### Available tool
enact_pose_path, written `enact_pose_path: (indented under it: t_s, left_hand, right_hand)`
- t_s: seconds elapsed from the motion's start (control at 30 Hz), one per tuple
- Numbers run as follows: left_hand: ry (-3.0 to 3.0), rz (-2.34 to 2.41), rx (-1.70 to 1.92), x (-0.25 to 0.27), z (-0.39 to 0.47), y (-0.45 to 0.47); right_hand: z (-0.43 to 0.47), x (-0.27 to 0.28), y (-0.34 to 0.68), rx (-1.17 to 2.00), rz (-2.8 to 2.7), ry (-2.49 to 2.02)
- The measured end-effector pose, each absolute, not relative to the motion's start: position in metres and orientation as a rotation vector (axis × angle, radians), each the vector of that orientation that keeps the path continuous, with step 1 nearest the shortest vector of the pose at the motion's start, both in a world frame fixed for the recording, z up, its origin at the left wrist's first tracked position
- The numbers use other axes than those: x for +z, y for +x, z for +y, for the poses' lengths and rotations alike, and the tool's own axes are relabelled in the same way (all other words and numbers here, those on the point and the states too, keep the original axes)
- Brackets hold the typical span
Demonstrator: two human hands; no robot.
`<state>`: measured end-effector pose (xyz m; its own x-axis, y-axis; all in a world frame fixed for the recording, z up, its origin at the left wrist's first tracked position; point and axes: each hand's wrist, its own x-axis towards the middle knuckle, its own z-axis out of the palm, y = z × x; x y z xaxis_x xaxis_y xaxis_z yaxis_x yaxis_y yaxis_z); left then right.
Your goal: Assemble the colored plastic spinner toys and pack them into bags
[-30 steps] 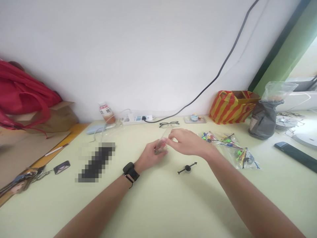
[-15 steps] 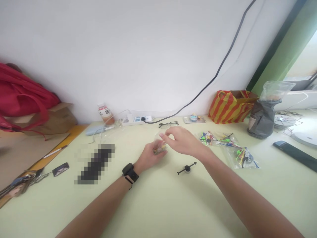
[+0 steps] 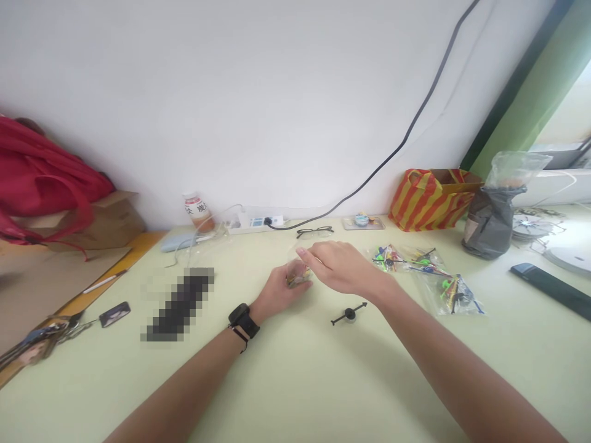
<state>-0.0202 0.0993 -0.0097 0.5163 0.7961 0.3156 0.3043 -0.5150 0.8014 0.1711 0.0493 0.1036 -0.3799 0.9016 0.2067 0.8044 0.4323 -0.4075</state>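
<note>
My left hand (image 3: 277,290), with a black watch on its wrist, grips the lower end of a small clear plastic bag (image 3: 297,273) holding yellowish bits. My right hand (image 3: 341,266) reaches in from the right and pinches the bag's top edge with its fingertips. Both hands meet above the pale green table (image 3: 295,381). A small black spinning top (image 3: 349,314) lies on the table just right of and below my hands.
Clear bags of coloured small parts (image 3: 425,274) lie to the right. Glasses (image 3: 314,231), a power strip (image 3: 256,221) and a bottle (image 3: 198,209) stand by the wall. A striped bag (image 3: 431,197), a grey pouch (image 3: 492,221), a phone (image 3: 549,289) and keys (image 3: 41,338) are about.
My right hand has shifted slightly left and its fingers have worked along the bag's top. The bag has crumpled down lower between both hands.
</note>
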Motion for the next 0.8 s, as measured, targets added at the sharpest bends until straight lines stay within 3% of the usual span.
enact_pose_path:
  t_s: [0.2, 0.5, 0.8]
  left_hand:
    - [2.069, 0.94, 0.91, -0.0146, 0.1019, -0.0207]
    - [2.15, 0.957, 0.883, -0.0197, 0.1032, -0.0211]
    - [2.141, 0.936, 0.897, -0.014, 0.1009, -0.0186]
  right_hand:
    - [0.0497, 0.1028, 0.1708, 0.397, -2.258, -1.33]
    - [0.0519, 0.0953, 0.1712, 0.79, -2.239, -1.199]
    - [0.0488, 0.1021, 0.1728, 0.815, -2.205, -1.269]
